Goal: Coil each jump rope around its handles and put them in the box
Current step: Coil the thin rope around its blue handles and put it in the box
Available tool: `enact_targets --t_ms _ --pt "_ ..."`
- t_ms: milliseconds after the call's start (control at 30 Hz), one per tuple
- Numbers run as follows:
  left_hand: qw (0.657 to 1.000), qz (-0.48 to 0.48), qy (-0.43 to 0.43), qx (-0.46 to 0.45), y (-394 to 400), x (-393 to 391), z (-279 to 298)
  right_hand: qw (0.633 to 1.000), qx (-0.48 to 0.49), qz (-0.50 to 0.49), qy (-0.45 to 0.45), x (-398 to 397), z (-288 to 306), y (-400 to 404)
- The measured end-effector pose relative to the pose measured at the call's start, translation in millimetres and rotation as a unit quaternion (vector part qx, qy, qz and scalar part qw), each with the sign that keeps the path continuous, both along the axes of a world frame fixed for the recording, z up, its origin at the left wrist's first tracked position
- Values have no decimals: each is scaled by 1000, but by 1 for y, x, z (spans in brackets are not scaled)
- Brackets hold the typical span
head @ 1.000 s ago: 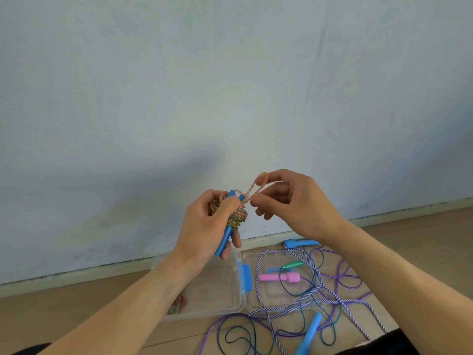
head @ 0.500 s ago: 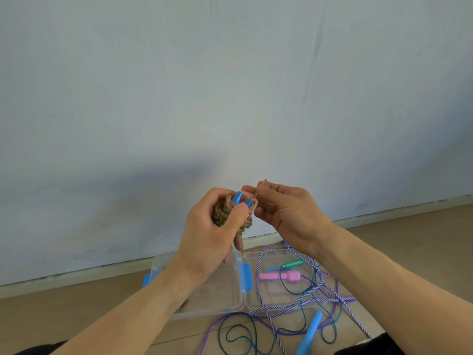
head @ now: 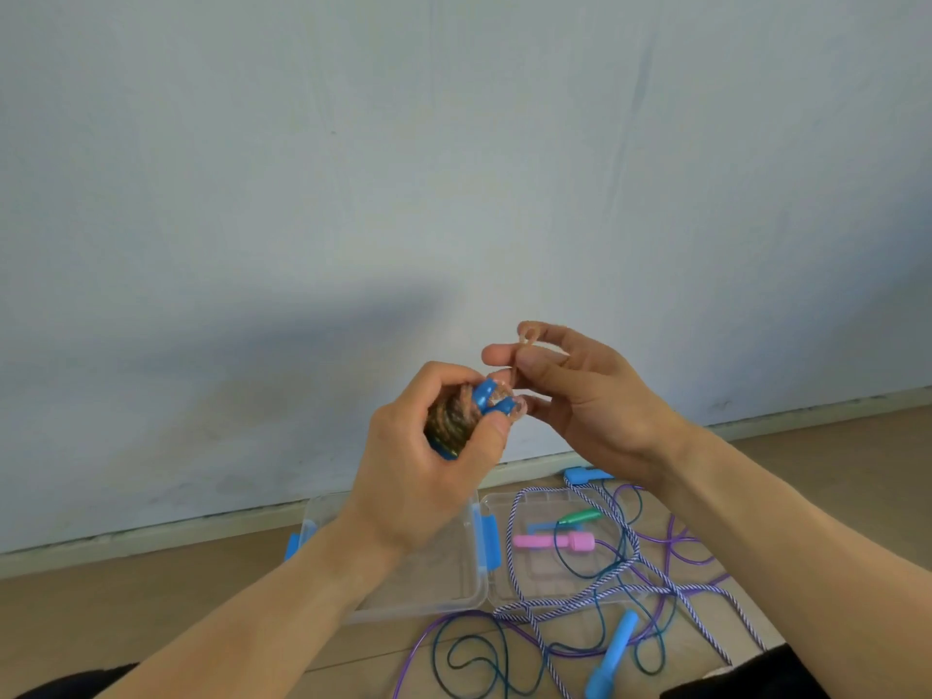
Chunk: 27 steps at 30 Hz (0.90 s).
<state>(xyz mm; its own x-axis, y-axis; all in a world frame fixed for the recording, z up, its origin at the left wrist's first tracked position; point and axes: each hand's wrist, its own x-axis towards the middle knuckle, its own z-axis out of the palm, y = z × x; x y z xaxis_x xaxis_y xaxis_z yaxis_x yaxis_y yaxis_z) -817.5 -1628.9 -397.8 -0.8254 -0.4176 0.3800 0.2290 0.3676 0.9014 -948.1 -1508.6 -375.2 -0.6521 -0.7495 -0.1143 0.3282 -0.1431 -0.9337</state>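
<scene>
Your left hand (head: 418, 476) clamps coiled rope bundle (head: 450, 421) on blue handles (head: 491, 398); right hand (head: 580, 396) pinches tail loop (head: 527, 333). Next: tuck loop, drop in clear box (head: 444, 592).

Wall (head: 454, 169): pale blue-grey, plain, fills most of view from 9 through 12 to 3 o'clock. Faint vertical streaks toward 1 o'clock. Soft grey shadow (head: 282, 345) just left of centre. Light baseboard (head: 126, 534) runs along wall foot. Floor (head: 151, 612): light brown wood planks, 6 to 8 o'clock.
</scene>
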Motion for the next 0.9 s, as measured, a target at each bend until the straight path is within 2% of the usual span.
enact_targets --t_ms 67,133,367,533,667,900 --pt "997 -5 -12 82 0 0 4 997 7 -15 72 -1 0 2" --pt "991 -22 -28 127 -1 -1 5 987 17 -29 154 -1 0 3" --pt "979 -51 -48 192 3 -4 -2 952 68 -15 298 -4 5 9" --pt "977 -58 -53 199 5 -4 -3 934 113 -30 337 -6 9 17" --pt "978 -64 -54 190 8 -4 -4 911 168 -1 376 -9 11 18" --pt "981 -50 -60 179 7 -5 -5 935 136 41 326 -11 10 19"
